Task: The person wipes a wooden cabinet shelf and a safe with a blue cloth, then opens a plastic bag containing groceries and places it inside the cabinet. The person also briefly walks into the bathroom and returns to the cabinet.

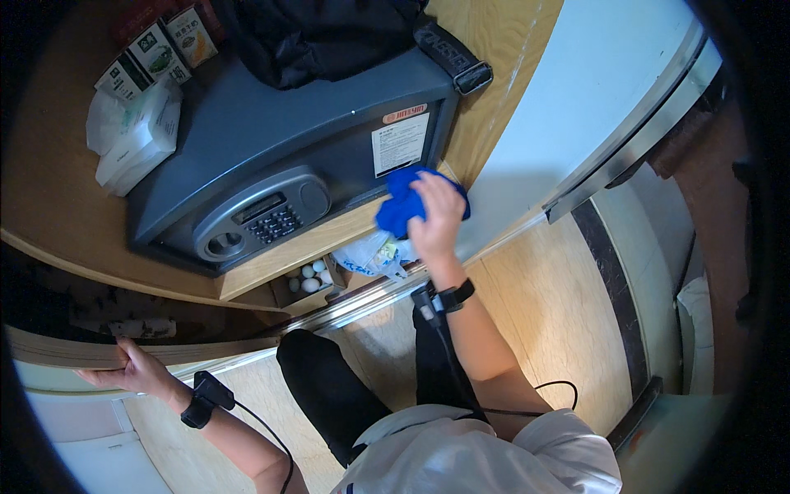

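My right hand (pixel 437 216) holds a bunched blue cloth (pixel 404 197) at the right end of the wooden shelf's front edge (pixel 308 250), beside the lower right corner of a dark grey safe (pixel 278 136). The cloth's far side is hidden by my fingers. Lower left, my left hand (pixel 129 367) is on the edge of a curved-looking wooden panel (pixel 68 352), thumb on top and fingers below. The safe's door, with keypad and round knob, faces me.
A black bag (pixel 327 37) with a strap lies on the safe. Cartons (pixel 160 52) and a white plastic tissue pack (pixel 139 136) are at its left. Below the shelf are a box of eggs (pixel 311 284) and a plastic bag (pixel 364 256). A white sliding door (pixel 555 111) stands right.
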The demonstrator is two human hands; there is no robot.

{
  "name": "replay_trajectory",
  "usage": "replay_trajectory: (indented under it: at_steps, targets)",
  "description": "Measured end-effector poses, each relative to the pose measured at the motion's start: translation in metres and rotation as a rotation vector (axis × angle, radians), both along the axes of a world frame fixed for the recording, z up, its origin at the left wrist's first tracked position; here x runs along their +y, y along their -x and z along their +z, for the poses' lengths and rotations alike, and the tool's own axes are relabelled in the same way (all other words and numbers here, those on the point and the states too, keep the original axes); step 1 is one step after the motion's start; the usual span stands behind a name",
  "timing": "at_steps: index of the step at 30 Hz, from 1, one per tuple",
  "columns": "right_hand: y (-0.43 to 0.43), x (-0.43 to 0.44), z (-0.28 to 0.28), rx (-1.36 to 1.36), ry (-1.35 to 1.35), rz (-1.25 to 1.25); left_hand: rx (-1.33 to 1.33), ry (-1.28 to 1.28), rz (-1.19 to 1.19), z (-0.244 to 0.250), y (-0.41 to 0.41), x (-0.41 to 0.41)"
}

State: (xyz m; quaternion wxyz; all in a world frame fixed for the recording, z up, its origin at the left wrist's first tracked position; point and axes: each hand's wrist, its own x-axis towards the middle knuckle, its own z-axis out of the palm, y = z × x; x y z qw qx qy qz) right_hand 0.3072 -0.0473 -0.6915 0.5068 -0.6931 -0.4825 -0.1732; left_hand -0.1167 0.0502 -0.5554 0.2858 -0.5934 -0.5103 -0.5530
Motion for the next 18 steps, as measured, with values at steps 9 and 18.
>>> replay_trajectory:
  at_steps: [9, 18]
  targets:
    - [0.024, 0.044, 0.077, 0.251, -0.42, -0.096, -0.017, -0.02, -0.019, -0.002, 0.004, 0.0]
    - [0.128, 0.071, 0.066, 0.13, -0.248, 0.147, -0.035, -0.119, -0.063, 0.0, -0.007, 0.003]
